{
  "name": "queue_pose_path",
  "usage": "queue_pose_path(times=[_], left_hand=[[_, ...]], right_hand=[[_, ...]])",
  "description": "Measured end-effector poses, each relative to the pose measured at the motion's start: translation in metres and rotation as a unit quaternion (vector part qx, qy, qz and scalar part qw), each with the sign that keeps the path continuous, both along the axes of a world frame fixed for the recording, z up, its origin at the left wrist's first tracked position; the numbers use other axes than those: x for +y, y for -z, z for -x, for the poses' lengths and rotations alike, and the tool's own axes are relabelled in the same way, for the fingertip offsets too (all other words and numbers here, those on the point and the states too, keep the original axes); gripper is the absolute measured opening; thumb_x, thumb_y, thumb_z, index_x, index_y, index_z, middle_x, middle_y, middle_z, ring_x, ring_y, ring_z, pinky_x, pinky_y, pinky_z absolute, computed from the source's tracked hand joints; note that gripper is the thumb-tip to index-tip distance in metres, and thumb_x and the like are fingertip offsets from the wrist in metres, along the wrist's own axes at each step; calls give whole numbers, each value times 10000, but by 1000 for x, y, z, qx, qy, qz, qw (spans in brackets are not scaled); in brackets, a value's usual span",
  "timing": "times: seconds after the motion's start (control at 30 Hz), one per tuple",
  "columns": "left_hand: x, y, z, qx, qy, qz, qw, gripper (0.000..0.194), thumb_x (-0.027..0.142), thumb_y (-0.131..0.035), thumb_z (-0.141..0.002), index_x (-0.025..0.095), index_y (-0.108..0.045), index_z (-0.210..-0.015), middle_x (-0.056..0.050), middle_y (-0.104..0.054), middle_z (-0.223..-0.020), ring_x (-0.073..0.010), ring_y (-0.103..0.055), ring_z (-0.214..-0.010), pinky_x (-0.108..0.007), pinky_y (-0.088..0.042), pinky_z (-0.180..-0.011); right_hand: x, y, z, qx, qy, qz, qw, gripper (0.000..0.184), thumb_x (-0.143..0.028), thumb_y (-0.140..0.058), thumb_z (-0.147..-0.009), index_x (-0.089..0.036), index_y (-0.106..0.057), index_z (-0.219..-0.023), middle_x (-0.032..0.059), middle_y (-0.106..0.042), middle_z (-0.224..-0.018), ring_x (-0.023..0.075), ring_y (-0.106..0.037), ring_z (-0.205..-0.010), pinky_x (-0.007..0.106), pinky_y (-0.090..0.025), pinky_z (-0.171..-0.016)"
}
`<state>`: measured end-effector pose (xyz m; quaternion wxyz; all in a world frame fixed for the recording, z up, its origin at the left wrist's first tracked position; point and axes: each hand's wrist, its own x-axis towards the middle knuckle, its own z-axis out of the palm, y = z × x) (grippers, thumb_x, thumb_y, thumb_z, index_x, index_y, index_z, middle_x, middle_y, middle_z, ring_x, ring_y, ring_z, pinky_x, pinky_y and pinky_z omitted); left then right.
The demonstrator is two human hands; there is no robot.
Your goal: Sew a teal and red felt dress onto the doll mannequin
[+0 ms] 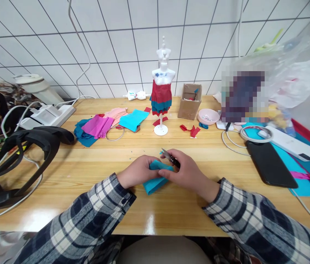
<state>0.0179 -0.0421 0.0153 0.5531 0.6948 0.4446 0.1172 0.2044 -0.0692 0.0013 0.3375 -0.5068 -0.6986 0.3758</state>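
Near the table's front, my left hand point(140, 170) is closed around the upper left side of a folded turquoise cloth point(155, 185). My right hand point(185, 170) grips small dark-handled scissors point(173, 160), their pointed blades directed up and left. The right thumb also presses on the cloth's right side. A tiny turquoise scrap shows by the blade tips. Behind the hands, a white miniature dress form point(163, 77) stands upright on a round base, wearing a layered red and teal skirt point(161, 97). Fingers hide part of the cloth and the scissor handles.
Coloured fabric pieces point(100, 125) lie left of the form. Right of it are a small cardboard box point(189, 102), a pink bowl point(209, 116) and red scraps point(192, 131). A black phone point(272, 164) rests far right; a black headset-like frame point(34, 161) and power strip point(49, 116) sit left.
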Motion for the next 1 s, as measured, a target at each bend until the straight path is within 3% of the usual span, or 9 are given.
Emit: queue_pose_path(times=[0.13,0.27,0.53,0.63,0.77,0.83,0.9,1.0], left_hand=[[-3,0,-3,13,38,-49,998,182,279,-646,-753,168,-730,-871,9,-733,-853,-166,-636,-772,-255,-477,-742],[-5,-3,-2,61,48,-27,997,259,359,-658,-759,143,-727,-884,2,-717,-769,-159,-614,-683,-250,-467,-662],[5,-9,-2,-11,17,65,998,321,455,-717,-728,159,-744,-851,-5,-721,-753,-155,-620,-666,-240,-468,-637],[14,-9,3,-56,-52,121,990,325,459,-745,-710,151,-713,-807,-5,-698,-705,-134,-596,-603,-232,-465,-585],[23,-3,14,-159,-169,173,957,437,547,-725,-704,130,-677,-822,-34,-693,-724,-140,-603,-623,-251,-492,-608],[23,1,17,-185,-164,195,949,458,530,-760,-666,127,-679,-867,-48,-704,-775,-157,-620,-671,-271,-506,-650],[19,3,15,-152,-132,174,964,400,452,-804,-632,128,-677,-830,-29,-688,-743,-144,-602,-653,-252,-487,-630],[13,3,8,-81,-87,117,986,300,394,-789,-661,137,-654,-737,18,-626,-639,-106,-539,-584,-212,-429,-562]], right_hand=[[-1,-1,3,-34,7,-39,999,157,-335,-664,-771,-189,-610,-795,-10,-561,-710,139,-486,-669,260,-351,-604],[2,-1,0,35,6,30,999,189,-317,-578,-818,-186,-535,-689,-47,-436,-600,106,-409,-585,241,-310,-546],[9,4,0,174,-14,123,977,233,-410,-589,-835,-181,-586,-792,-44,-471,-645,92,-415,-569,223,-348,-528],[13,5,-5,219,12,162,962,318,-488,-512,-882,-192,-616,-934,-41,-498,-642,92,-420,-499,225,-358,-470],[17,3,-13,136,32,132,981,342,-489,-453,-918,-196,-628,-948,-22,-528,-661,115,-473,-570,243,-397,-547],[15,1,-13,84,13,121,989,329,-482,-536,-877,-194,-642,-995,-14,-552,-701,128,-496,-638,251,-404,-602],[12,-1,-10,62,-10,126,990,376,-502,-592,-834,-190,-640,-1037,-30,-526,-661,125,-474,-614,247,-384,-580],[7,-3,-6,40,-12,126,991,339,-487,-635,-799,-184,-645,-952,-63,-435,-565,105,-412,-539,231,-325,-513]])
